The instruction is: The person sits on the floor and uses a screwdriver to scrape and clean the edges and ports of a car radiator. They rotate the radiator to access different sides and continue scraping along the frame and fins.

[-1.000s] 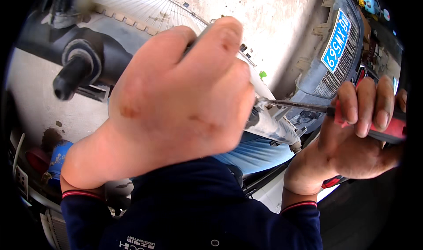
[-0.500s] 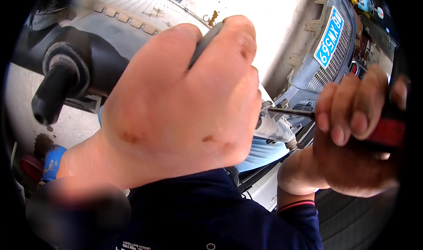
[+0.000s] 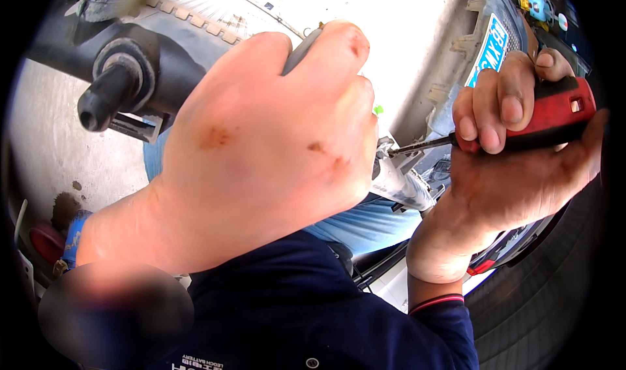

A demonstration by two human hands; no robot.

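My left hand (image 3: pixel 267 128) fills the middle of the view, its back towards me and its fingers curled closed. Between thumb and forefinger shows the rounded edge of a dark grey thing (image 3: pixel 302 51); the rest of it is hidden. On the right, my right hand (image 3: pixel 502 154) is wrapped round the red and black handle of a screwdriver (image 3: pixel 561 112). The screwdriver's thin shaft points left, its tip at a greyish metal fitting (image 3: pixel 385 149) just beside my left hand. Whether the tip sits in a screw cannot be made out.
A black pipe with a protruding stub (image 3: pixel 107 99) lies at the upper left. A removed bumper with a blue number plate (image 3: pixel 492 47) rests on the concrete floor (image 3: pixel 411 30) at the upper right. My legs in jeans (image 3: pixel 368 226) show below the fitting.
My right hand has risen and turned, bringing the screwdriver's handle into fuller view with the shaft now slanting down to the left. The left hand keeps its hold, shifted slightly.
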